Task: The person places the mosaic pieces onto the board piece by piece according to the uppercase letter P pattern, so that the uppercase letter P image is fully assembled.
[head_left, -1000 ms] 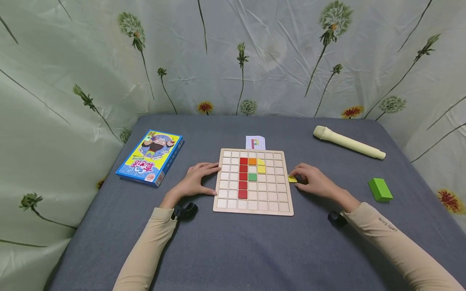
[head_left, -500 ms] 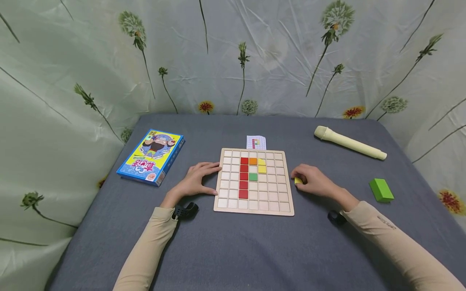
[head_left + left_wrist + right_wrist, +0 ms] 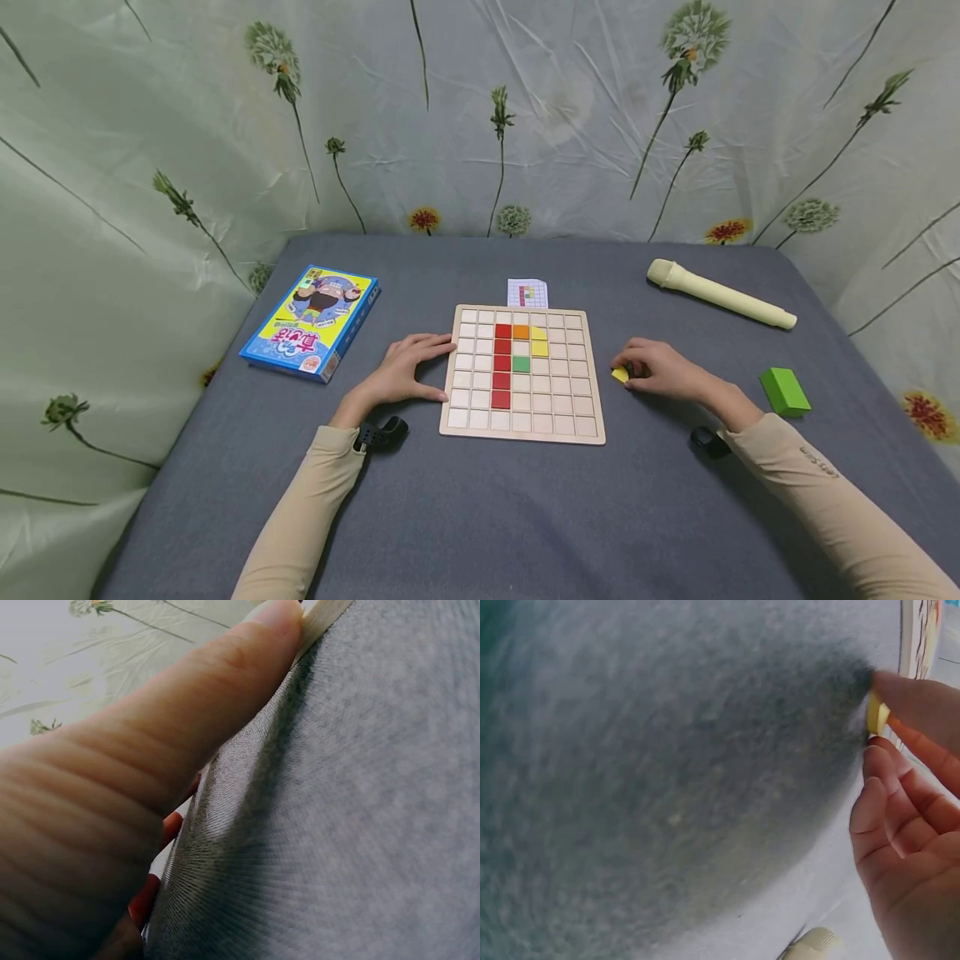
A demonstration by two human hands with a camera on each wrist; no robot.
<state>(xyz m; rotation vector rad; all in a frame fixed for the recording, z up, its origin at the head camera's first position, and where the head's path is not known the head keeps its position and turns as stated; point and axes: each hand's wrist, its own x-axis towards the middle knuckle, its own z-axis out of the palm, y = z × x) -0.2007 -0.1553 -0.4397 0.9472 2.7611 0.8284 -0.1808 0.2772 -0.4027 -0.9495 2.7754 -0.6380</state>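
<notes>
A wooden grid board [image 3: 562, 437] lies in the middle of the table. Its squares hold a column of red tiles [image 3: 501, 363], an orange tile [image 3: 521, 332], two yellow tiles [image 3: 539, 348] and a green tile [image 3: 521, 364]. My left hand [image 3: 393, 375] rests at the board's left edge, thumb and fingers spread and touching it. To the right of the board, my right hand [image 3: 660, 371] pinches a small yellow tile [image 3: 620, 375] between thumb and fingers, low over the tabletop. In the right wrist view the same yellow tile [image 3: 877, 716] shows partly, its rest hidden by the fingertips.
A printed pattern card [image 3: 527, 293] lies behind the board. At the left is a blue and yellow box [image 3: 311, 321]. To the right lie a pale microphone-shaped object [image 3: 720, 293] and a green block [image 3: 784, 392]. A flowered cloth [image 3: 450, 167] hangs behind the table.
My right hand has moved right, away from the board's edge, with the yellow tile, which turned between the fingers. My left hand has stayed at the board's left edge.
</notes>
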